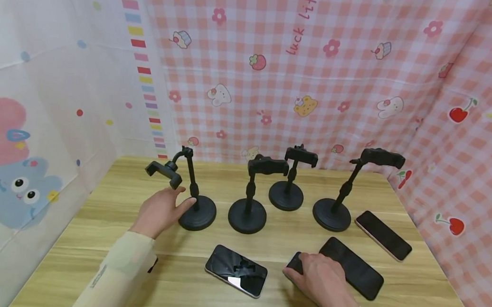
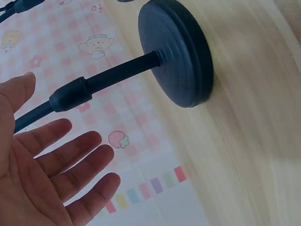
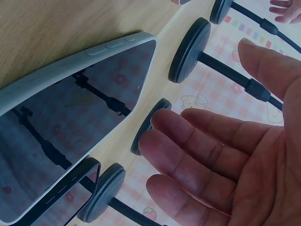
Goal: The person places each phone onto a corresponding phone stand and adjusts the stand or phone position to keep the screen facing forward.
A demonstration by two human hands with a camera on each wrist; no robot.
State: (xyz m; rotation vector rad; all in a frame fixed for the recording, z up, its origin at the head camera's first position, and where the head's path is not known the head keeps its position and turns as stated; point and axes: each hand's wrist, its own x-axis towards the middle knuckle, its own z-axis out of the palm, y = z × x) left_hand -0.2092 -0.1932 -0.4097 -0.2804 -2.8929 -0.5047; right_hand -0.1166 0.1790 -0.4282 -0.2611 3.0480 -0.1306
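- Head view: at the far left hangs a white cloth (image 1: pixel 53 87) with coloured dots and cartoon figures.
- The left hand (image 1: pixel 160 211) is by the pole of the left stand (image 1: pixel 194 189). In the left wrist view, its fingers are loosely extended and the thumb is apart from them. Whether it touches the pole, I cannot tell.
- This stand is upright on the wooden table (image 1: pixel 71 255); its clamp is tilted down, above the hand.
- Next, the middle phone (image 1: pixel 238 269) lies face up, and dark shapes are reflected in its screen.
- Behind it stands the second stand (image 1: pixel 250 189), and farther back, to the right, the rear stand (image 1: pixel 291 175). A pink checked cloth (image 1: pixel 362 81) hangs behind them.
- The right hand (image 1: pixel 324 282), well apart from the left one, is over the covered phone (image 1: pixel 296 263), which it partly hides. The right wrist view shows its fingers extended, the thumb apart; contact I cannot tell.
- Beyond is the right stand (image 1: pixel 345 189), its pole leaning right.
- Close to the right hand lies the black phone (image 1: pixel 355 270).
- Farthest right lies the last phone (image 1: pixel 383 235), near the right stand's base.
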